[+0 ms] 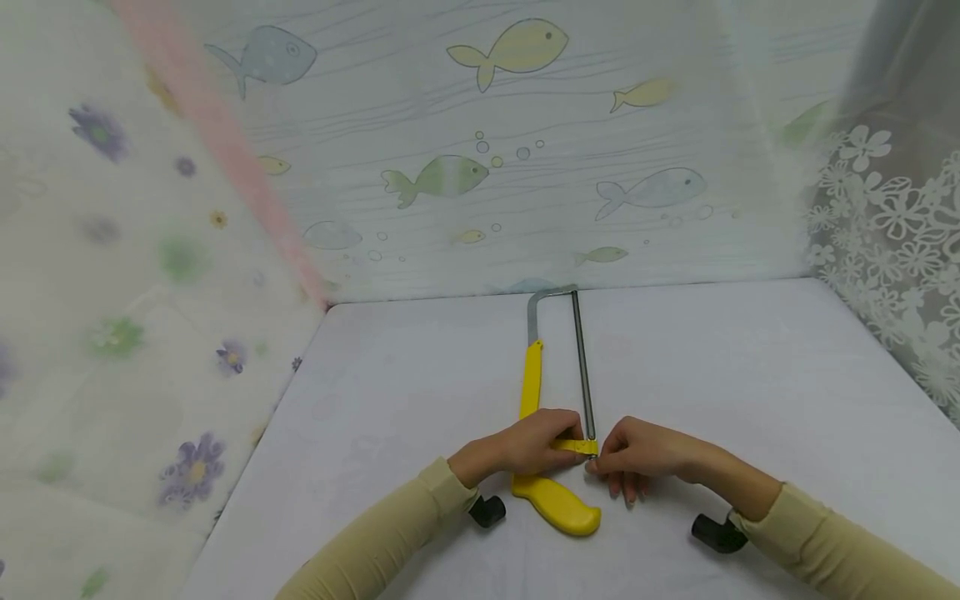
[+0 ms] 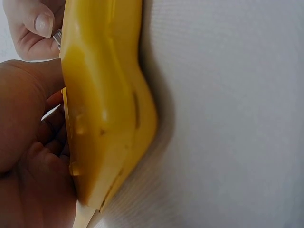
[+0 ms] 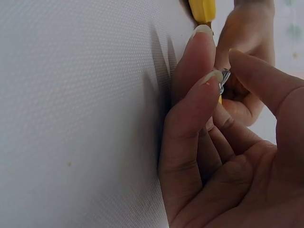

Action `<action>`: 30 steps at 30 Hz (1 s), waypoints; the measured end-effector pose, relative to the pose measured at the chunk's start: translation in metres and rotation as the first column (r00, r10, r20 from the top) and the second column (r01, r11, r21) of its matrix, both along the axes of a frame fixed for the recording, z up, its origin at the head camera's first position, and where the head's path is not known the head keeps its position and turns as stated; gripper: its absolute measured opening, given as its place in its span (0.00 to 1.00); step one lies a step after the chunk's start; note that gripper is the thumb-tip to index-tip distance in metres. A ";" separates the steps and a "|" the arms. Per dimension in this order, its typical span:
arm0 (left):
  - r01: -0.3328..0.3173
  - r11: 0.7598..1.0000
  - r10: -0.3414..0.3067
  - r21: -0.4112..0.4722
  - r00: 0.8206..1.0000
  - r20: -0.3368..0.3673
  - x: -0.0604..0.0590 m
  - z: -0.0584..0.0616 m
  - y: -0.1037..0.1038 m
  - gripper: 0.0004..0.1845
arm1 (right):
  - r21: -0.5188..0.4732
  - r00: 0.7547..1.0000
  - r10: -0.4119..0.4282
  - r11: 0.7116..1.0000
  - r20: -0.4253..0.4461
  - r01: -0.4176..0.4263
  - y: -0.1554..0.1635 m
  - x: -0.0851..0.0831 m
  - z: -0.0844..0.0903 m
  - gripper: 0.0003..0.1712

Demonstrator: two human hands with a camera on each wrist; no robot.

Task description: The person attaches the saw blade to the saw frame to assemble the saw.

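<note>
A hacksaw (image 1: 531, 375) with a yellow frame and handle lies on the white table, its grey metal bow pointing away. The blade (image 1: 582, 367) runs along its right side to a short yellow arm (image 1: 576, 447). My left hand (image 1: 528, 442) reaches across the frame and grips it by that yellow arm. At the arm's outer end, my right hand (image 1: 648, 450) pinches a small metal wing nut (image 3: 224, 77) between thumb and finger. In the left wrist view the yellow handle (image 2: 102, 104) fills the middle and hides part of the left fingers.
The white-covered table (image 1: 405, 367) stretches around the saw. Behind it hangs a fish-print curtain (image 1: 420, 117), with a flower-print cloth (image 1: 135, 333) at left and lace (image 1: 892, 208) at right. Black wrist-camera mounts (image 1: 718, 533) sit below both sleeves.
</note>
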State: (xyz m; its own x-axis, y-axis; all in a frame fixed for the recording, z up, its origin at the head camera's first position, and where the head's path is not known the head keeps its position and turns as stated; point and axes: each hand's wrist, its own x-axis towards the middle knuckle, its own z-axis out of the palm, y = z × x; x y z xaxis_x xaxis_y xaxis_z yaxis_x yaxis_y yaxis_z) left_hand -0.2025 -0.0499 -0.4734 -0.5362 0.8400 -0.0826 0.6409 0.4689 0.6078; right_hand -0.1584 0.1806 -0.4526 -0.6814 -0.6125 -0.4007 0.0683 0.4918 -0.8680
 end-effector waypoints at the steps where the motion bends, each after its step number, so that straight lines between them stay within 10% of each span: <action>1: 0.001 1.000 -0.001 0.000 1.000 -0.001 0.000 0.000 0.000 0.07 | 0.000 1.000 -0.002 1.000 0.002 0.002 0.000 0.000 0.000 0.20; 30: -0.013 1.000 0.013 -0.020 1.000 -0.001 0.001 0.001 0.001 0.07 | -0.020 1.000 0.022 1.000 0.012 -0.022 0.009 -0.004 -0.002 0.15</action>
State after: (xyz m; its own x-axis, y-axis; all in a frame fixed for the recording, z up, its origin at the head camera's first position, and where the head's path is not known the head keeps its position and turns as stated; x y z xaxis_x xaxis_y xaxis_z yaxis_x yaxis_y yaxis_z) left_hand -0.2019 -0.0494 -0.4725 -0.5474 0.8310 -0.0992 0.6351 0.4897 0.5973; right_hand -0.1625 0.1893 -0.4547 -0.6625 -0.6354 -0.3966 0.0683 0.4761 -0.8768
